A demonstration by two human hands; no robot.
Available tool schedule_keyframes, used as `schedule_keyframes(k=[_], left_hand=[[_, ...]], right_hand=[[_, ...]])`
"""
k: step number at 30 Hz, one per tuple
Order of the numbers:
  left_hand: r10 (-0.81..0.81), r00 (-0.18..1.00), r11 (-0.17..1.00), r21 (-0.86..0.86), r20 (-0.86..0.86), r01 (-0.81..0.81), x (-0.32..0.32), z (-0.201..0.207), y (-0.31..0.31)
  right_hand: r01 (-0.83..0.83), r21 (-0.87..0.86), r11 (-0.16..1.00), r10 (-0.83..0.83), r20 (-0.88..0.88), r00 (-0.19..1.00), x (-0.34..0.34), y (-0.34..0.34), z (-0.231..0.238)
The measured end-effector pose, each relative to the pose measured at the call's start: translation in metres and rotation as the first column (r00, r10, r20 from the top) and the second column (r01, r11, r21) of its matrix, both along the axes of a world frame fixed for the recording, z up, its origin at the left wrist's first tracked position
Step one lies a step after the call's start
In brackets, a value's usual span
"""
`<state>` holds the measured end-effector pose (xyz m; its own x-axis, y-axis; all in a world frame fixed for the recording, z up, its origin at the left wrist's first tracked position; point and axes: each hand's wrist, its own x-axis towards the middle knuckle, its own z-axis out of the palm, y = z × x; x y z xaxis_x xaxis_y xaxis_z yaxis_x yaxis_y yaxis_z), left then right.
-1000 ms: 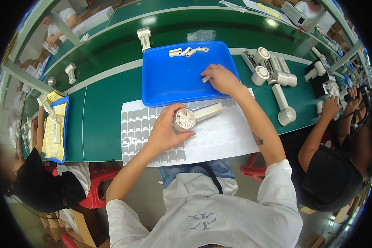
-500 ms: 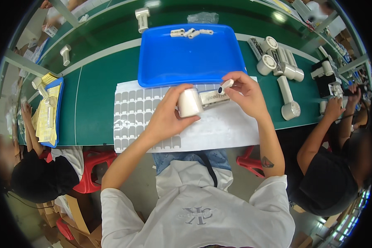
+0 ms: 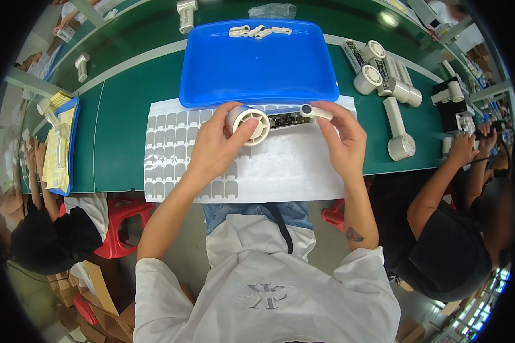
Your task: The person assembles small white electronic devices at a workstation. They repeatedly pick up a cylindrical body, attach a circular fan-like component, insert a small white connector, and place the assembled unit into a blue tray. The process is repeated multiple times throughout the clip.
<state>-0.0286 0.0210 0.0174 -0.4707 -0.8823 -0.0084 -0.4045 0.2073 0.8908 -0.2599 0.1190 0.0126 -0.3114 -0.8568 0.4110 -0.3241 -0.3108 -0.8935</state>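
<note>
My left hand [image 3: 212, 146] is closed round the round head of a white handheld fan [image 3: 263, 132], thumb on its slotted grille, which faces up. From the head the handle stretches right, its side open over a circuit board [image 3: 283, 120]. Between the thumb and fingers of my right hand [image 3: 347, 143] is a small white elongated part [image 3: 321, 113] with a dark round spot at one end. That part sits at the handle's far end; whether the two touch, I cannot tell. Below both hands lies a white sheet of grey stickers [image 3: 294, 171].
Beyond the sheet stands a blue tray [image 3: 257, 68] with several small white parts [image 3: 261, 32] along its far side. More white fans [image 3: 399, 128] lie to the right, some with boards showing. Co-workers sit on both sides; one person's hand [image 3: 462, 150] works at the right.
The fan has been turned over, so its grille and circuit board now show instead of the smooth printed side. Both hands have shifted slightly, and the small white part now lies more sideways.
</note>
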Motion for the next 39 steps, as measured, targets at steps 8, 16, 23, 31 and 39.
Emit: schedule_keyframes(k=[8,16,23,31,39], left_hand=[[0.095,0.971,0.983,0.174,-0.218,-0.057,0.000,0.015,0.003],[0.028,0.999,0.978,0.206,-0.016,-0.024,0.003,0.008,0.003],[-0.148,0.967,0.953,0.293,0.205,0.083,0.007,0.028,-0.016],[-0.297,0.948,0.867,-0.385,0.110,0.316,-0.005,0.014,0.001],[-0.317,0.938,0.867,-0.359,0.139,0.346,-0.021,0.010,-0.002]], right_hand=[[0.101,-0.121,0.988,-0.083,0.140,0.987,-0.010,-0.013,-0.009],[0.080,-0.154,0.985,-0.058,0.144,0.988,-0.006,-0.007,0.010],[-0.118,0.067,0.991,0.132,-0.305,0.943,0.025,0.005,0.018],[-0.101,0.080,0.992,0.128,-0.605,0.785,0.022,-0.002,0.011],[-0.074,0.229,0.971,0.176,-0.463,0.869,0.022,-0.002,0.023]])
